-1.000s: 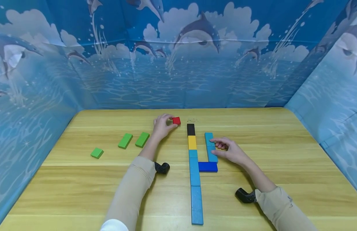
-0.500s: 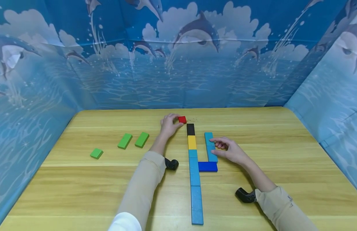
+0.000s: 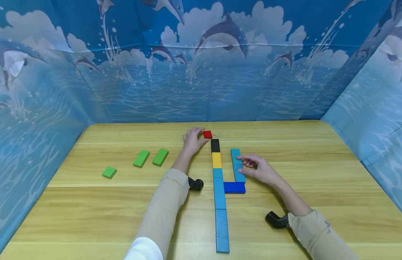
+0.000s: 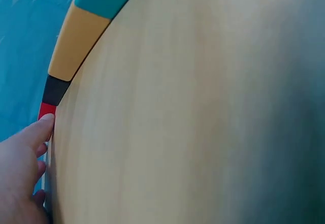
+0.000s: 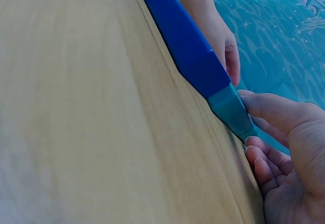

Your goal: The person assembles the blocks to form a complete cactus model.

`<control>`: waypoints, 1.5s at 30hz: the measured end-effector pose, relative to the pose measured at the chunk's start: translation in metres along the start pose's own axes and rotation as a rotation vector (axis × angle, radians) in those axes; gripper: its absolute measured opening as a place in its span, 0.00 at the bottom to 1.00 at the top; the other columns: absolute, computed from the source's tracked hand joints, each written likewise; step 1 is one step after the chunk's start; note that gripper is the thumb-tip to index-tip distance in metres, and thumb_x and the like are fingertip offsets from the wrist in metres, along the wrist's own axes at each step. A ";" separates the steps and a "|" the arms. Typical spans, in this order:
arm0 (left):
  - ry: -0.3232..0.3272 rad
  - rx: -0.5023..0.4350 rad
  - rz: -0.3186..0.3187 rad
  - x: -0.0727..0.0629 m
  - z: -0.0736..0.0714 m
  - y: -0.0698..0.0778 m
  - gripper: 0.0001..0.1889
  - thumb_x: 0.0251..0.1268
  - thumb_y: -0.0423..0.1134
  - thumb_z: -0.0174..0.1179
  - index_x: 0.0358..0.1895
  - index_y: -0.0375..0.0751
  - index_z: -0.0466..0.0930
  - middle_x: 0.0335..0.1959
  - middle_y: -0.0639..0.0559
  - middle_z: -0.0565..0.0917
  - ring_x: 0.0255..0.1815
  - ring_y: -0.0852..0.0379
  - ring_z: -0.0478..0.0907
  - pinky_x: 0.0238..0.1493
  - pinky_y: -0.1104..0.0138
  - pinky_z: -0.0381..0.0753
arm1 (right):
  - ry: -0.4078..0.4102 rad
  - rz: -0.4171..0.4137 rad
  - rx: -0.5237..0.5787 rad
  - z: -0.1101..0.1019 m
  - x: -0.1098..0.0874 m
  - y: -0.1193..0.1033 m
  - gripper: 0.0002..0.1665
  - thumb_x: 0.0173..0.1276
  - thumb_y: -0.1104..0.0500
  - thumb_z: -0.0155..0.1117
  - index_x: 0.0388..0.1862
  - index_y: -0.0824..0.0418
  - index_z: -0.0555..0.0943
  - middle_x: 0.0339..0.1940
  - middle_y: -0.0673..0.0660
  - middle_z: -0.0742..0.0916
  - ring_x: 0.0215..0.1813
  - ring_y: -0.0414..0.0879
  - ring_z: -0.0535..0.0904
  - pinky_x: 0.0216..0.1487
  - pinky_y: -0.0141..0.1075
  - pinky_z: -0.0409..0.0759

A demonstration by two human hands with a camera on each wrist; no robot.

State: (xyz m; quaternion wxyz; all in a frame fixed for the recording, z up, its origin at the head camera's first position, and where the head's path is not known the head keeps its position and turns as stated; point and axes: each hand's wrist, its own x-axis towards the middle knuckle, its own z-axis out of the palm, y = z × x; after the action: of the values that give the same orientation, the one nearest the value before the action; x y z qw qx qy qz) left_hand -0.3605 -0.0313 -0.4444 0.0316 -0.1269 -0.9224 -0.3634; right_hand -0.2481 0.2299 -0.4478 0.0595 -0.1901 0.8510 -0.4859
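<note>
At the table's far side my left hand pinches a small red block between thumb and forefinger. The block sits at the far end of a straight row, right by the black block; in the left wrist view the red block meets the black one. Behind the black block come a yellow block and several light blue blocks. My right hand rests with thumb and forefinger spread at the side of two light blue blocks, its other fingers loosely curled. These blocks adjoin a dark blue block.
Three green blocks lie apart on the left of the wooden table. A blue dolphin-print curtain closes off the back and sides. Black devices stick out from both sleeves.
My left hand has moved right with the red block, bringing it to the far end of the row beside the black block. The right hand stays where it was.
</note>
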 end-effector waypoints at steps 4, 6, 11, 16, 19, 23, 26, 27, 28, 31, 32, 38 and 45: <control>-0.010 -0.030 0.049 -0.002 -0.001 -0.002 0.26 0.61 0.39 0.59 0.64 0.44 0.67 0.49 0.48 0.75 0.54 0.49 0.66 0.58 0.52 0.54 | 0.001 -0.005 0.001 0.000 0.000 0.000 0.26 0.59 0.58 0.66 0.56 0.63 0.74 0.38 0.59 0.75 0.38 0.49 0.66 0.37 0.31 0.66; -0.027 -0.017 0.069 -0.004 -0.002 -0.003 0.26 0.60 0.39 0.57 0.64 0.45 0.67 0.50 0.48 0.75 0.54 0.48 0.65 0.58 0.51 0.54 | 0.001 -0.008 0.002 0.000 0.000 0.001 0.26 0.59 0.59 0.66 0.57 0.64 0.74 0.38 0.59 0.75 0.37 0.49 0.66 0.37 0.30 0.66; -0.099 0.100 0.100 -0.006 -0.003 -0.002 0.26 0.63 0.49 0.54 0.65 0.51 0.66 0.58 0.50 0.70 0.58 0.48 0.62 0.60 0.52 0.52 | -0.003 -0.013 0.007 0.000 0.000 0.000 0.26 0.59 0.59 0.66 0.57 0.64 0.74 0.38 0.59 0.75 0.38 0.49 0.66 0.37 0.31 0.66; -0.135 0.142 0.116 -0.005 -0.001 0.001 0.27 0.64 0.55 0.52 0.65 0.54 0.66 0.61 0.50 0.67 0.60 0.48 0.60 0.60 0.53 0.51 | -0.004 -0.007 0.005 0.000 0.001 0.001 0.26 0.59 0.58 0.66 0.57 0.63 0.74 0.38 0.59 0.75 0.38 0.50 0.66 0.38 0.31 0.66; -0.156 0.136 0.119 -0.005 0.000 0.004 0.27 0.64 0.55 0.52 0.65 0.54 0.65 0.61 0.50 0.67 0.61 0.48 0.59 0.60 0.53 0.51 | -0.005 -0.003 0.001 0.000 0.001 0.001 0.26 0.59 0.58 0.66 0.57 0.63 0.74 0.38 0.59 0.75 0.38 0.50 0.66 0.38 0.31 0.66; -0.179 0.131 0.120 -0.005 0.001 0.008 0.27 0.63 0.55 0.53 0.66 0.54 0.65 0.61 0.50 0.67 0.61 0.49 0.59 0.60 0.53 0.51 | -0.005 0.002 -0.003 0.000 0.001 0.001 0.26 0.59 0.58 0.66 0.57 0.63 0.74 0.38 0.59 0.75 0.38 0.50 0.66 0.38 0.30 0.67; -0.187 0.139 0.125 -0.005 0.002 0.009 0.27 0.64 0.55 0.52 0.66 0.55 0.64 0.61 0.51 0.66 0.60 0.50 0.59 0.60 0.54 0.51 | -0.001 0.006 -0.009 0.000 0.001 0.000 0.26 0.59 0.58 0.66 0.57 0.63 0.74 0.38 0.59 0.75 0.38 0.50 0.66 0.38 0.30 0.67; -0.189 0.139 0.128 -0.005 0.002 0.009 0.27 0.64 0.54 0.52 0.66 0.55 0.64 0.61 0.51 0.66 0.60 0.50 0.59 0.60 0.54 0.51 | 0.001 0.006 -0.010 0.000 0.001 0.000 0.26 0.59 0.58 0.66 0.57 0.63 0.74 0.38 0.59 0.75 0.38 0.50 0.67 0.38 0.30 0.67; -0.190 0.141 0.131 -0.005 0.002 0.009 0.27 0.64 0.54 0.52 0.66 0.55 0.64 0.61 0.51 0.66 0.60 0.50 0.59 0.60 0.54 0.51 | 0.003 0.007 -0.011 0.000 0.001 0.000 0.26 0.59 0.58 0.66 0.57 0.63 0.74 0.38 0.59 0.75 0.38 0.50 0.67 0.38 0.30 0.67; -0.197 0.141 0.142 -0.005 0.003 0.008 0.27 0.65 0.54 0.52 0.66 0.55 0.64 0.61 0.51 0.66 0.60 0.50 0.59 0.60 0.54 0.51 | 0.005 0.006 -0.015 0.000 0.001 -0.001 0.26 0.59 0.58 0.66 0.56 0.64 0.75 0.38 0.59 0.75 0.38 0.49 0.67 0.38 0.30 0.67; -0.198 0.138 0.146 -0.005 0.003 0.008 0.26 0.65 0.54 0.52 0.66 0.55 0.64 0.61 0.51 0.66 0.60 0.50 0.59 0.60 0.54 0.50 | 0.005 0.006 -0.015 0.000 0.001 -0.001 0.26 0.59 0.58 0.66 0.56 0.64 0.75 0.38 0.59 0.75 0.38 0.49 0.67 0.37 0.30 0.67; -0.204 0.131 0.170 -0.006 0.002 0.008 0.26 0.65 0.53 0.51 0.66 0.55 0.65 0.62 0.50 0.66 0.61 0.49 0.58 0.60 0.53 0.50 | 0.001 0.004 -0.012 0.000 0.000 -0.002 0.26 0.59 0.58 0.66 0.57 0.64 0.74 0.38 0.58 0.75 0.38 0.49 0.67 0.38 0.30 0.67; -0.210 0.131 0.175 -0.005 0.003 0.007 0.25 0.66 0.52 0.51 0.66 0.55 0.65 0.61 0.51 0.66 0.61 0.49 0.58 0.60 0.54 0.50 | 0.002 0.017 -0.008 0.000 0.000 -0.003 0.26 0.59 0.58 0.66 0.56 0.63 0.75 0.38 0.59 0.75 0.38 0.50 0.66 0.38 0.30 0.67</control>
State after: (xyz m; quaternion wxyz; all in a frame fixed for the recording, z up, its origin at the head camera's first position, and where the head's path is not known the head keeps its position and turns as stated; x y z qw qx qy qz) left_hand -0.3533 -0.0252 -0.4425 -0.0252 -0.2418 -0.9278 -0.2830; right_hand -0.2478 0.2284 -0.4456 0.0617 -0.1827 0.8547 -0.4821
